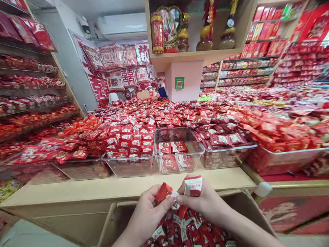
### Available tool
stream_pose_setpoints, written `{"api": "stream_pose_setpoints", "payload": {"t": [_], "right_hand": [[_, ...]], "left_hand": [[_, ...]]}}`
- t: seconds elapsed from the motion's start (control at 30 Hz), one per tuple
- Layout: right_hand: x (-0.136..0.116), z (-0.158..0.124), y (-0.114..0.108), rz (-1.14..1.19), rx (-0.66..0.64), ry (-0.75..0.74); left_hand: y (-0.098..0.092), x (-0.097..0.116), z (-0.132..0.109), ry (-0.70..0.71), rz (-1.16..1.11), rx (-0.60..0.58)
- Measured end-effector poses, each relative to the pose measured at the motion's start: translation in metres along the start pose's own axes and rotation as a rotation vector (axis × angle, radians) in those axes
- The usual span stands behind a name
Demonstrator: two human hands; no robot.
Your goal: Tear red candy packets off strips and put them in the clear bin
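Above an open cardboard box (pixel 109 216), both hands hold small red-and-white wrapped packets. My left hand (pixel 147 214) is closed on a red packet (pixel 163 192), pinched between thumb and fingers. In my right hand (pixel 205 202), another packet (pixel 193 186) with a white front and red edge stands upright, gripped by the fingers. My right thumb also meets the left-hand packet near its white printed part. Beneath the hands, many red-and-white packets (pixel 192 230) fill the box, partly hidden by my forearms.
Ahead, a clear plastic bin (pixel 178 163) holds a few packets at its bottom, standing on a pale counter (pixel 123 187). Fuller bins flank it, including one with dark red packets (pixel 223 137). A wooden display shelf (pixel 177 56) overhangs the heaped goods. Stocked shelves (pixel 33 85) line the left.
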State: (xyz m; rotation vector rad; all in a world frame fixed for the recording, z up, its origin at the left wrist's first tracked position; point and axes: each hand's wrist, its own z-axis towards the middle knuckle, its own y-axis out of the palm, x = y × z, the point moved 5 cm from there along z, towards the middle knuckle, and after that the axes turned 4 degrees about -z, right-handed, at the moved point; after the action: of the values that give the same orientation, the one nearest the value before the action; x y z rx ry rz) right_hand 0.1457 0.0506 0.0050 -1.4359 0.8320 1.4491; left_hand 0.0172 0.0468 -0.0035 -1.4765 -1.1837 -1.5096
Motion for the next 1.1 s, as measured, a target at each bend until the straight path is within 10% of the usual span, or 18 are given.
{"api": "stream_pose_setpoints", "payload": {"t": [0.17,0.53,0.8,1.1], "right_hand": [[-0.001,-0.002,-0.002,-0.017,0.070,0.100],[0.066,-0.006,0.038,-0.737,-0.510,0.142],[0.024,-0.003,0.019,-0.135,-0.101,0.120],[0.010,0.000,0.000,-0.113,0.086,0.112]], "left_hand": [[-0.024,0.008,-0.002,0.032,-0.237,0.223],[-0.021,-0.001,-0.003,-0.010,-0.441,0.275],[-0.012,-0.009,-0.001,0.027,-0.286,0.180],[-0.001,-0.006,-0.001,-0.039,-0.358,0.065]]}}
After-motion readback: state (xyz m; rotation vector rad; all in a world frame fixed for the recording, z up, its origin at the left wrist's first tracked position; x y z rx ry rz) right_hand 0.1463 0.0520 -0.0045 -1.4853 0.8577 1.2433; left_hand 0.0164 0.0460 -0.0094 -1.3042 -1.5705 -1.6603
